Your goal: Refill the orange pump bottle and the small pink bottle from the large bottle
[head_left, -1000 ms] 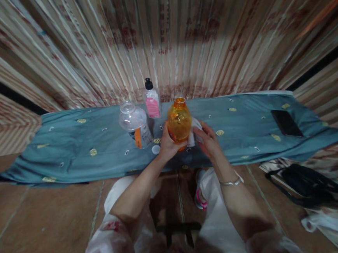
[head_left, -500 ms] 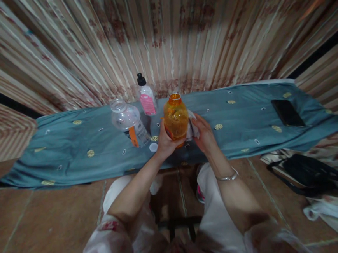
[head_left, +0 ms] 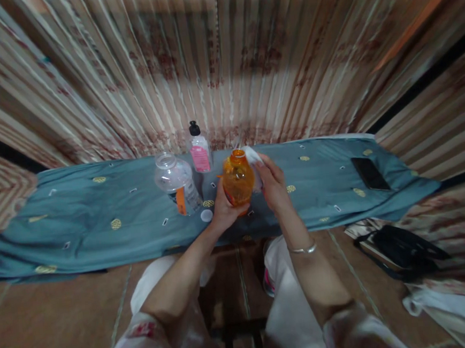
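An uncapped orange see-through bottle [head_left: 239,181] stands nearly upright before me, at the table's front. My left hand [head_left: 225,209] is wrapped round its lower left side. In my right hand [head_left: 273,184] is a whitish cloth [head_left: 254,159], pressed against the bottle's upper right side; part of the cloth is hidden by the fingers. A white cap [head_left: 206,215] lies just left of my left hand. Farther left stands a large clear bottle [head_left: 172,178] without a cap, bearing an orange and dark label. Behind it is a pump bottle [head_left: 200,152] with a pink label and black top.
A teal patterned cloth [head_left: 83,218] covers the long narrow table. At its right end lies a black phone [head_left: 370,173]. A pleated curtain [head_left: 223,62] hangs right behind the table. On the tiled floor at right are a black bag [head_left: 403,246] and pale fabric.
The view has tilted up and shifted slightly. My right hand has slid the cloth higher along the orange bottle's side. My left hand keeps its hold.
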`<control>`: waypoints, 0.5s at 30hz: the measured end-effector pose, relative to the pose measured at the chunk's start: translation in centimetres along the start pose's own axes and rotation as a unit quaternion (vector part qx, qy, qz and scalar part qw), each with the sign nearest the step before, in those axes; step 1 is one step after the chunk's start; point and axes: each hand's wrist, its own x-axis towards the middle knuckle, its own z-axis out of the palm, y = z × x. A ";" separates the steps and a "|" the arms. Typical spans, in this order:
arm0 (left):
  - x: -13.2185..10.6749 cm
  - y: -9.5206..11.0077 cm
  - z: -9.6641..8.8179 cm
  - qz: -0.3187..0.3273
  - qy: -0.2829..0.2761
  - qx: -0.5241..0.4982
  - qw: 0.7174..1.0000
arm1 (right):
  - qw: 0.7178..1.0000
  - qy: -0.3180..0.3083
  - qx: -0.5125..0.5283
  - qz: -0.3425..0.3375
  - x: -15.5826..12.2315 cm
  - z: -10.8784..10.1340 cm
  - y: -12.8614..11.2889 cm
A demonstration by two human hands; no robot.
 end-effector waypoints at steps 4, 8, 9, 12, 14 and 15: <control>0.1 -0.3 -0.2 -0.017 0.003 0.003 1.000 | 0.994 -0.054 0.066 0.072 3.5 0.6 0.0; 0.0 -0.4 -0.2 -0.021 0.003 0.000 1.000 | 0.990 -0.049 0.078 0.108 4.3 1.0 0.1; 0.0 -0.4 -0.2 -0.020 0.003 -0.003 1.000 | 0.990 -0.038 0.087 0.107 3.9 1.0 0.2; 0.1 -0.2 0.0 -0.013 0.003 -0.019 1.000 | 0.996 0.010 0.067 0.060 1.2 0.7 0.6; 0.1 -0.2 0.2 -0.007 0.006 -0.033 0.999 | 0.999 0.041 -0.016 -0.016 -1.2 0.5 0.9; 0.2 -0.1 0.3 -0.003 0.009 -0.038 0.999 | 0.995 0.043 -0.072 -0.059 -2.4 0.5 1.0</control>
